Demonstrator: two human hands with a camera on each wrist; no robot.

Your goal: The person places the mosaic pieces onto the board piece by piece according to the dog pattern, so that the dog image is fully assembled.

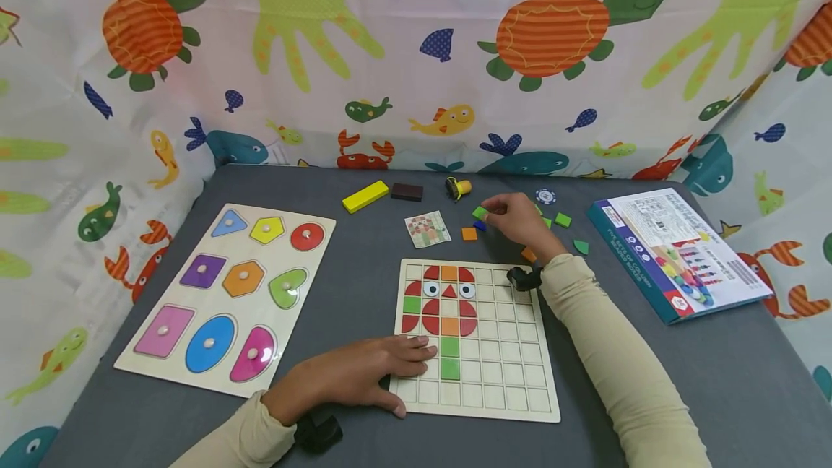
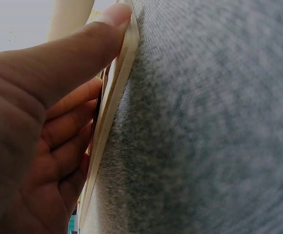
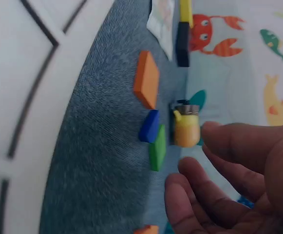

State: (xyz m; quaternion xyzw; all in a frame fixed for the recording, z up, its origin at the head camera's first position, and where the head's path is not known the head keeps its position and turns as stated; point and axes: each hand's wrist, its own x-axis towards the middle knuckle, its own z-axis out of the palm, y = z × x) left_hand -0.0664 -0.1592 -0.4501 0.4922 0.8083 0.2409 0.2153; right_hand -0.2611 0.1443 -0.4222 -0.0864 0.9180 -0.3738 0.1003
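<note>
A wooden grid board (image 1: 503,374) lies on the grey table, partly covered with red, orange and green tiles and eye tiles forming a figure. My left hand (image 1: 364,370) rests on its left edge, fingers stretched over the cells and thumb by the near-left corner. In the left wrist view the thumb touches the board's rim (image 2: 113,105). Beyond the board, my right hand (image 1: 516,217) hovers beside a green tile (image 1: 479,213) with nothing visible between its loosely bent fingers. Near that tile are a blue tile (image 3: 149,126) and an orange tile (image 3: 146,78).
A shape puzzle board (image 1: 214,237) lies left, a boxed set (image 1: 682,251) right. Along the back are a yellow block (image 1: 365,196), a dark brown block (image 1: 406,192), a yellow-and-black toy (image 1: 458,188) and a patterned card (image 1: 427,229). Several green tiles (image 1: 562,219) lie around the right hand.
</note>
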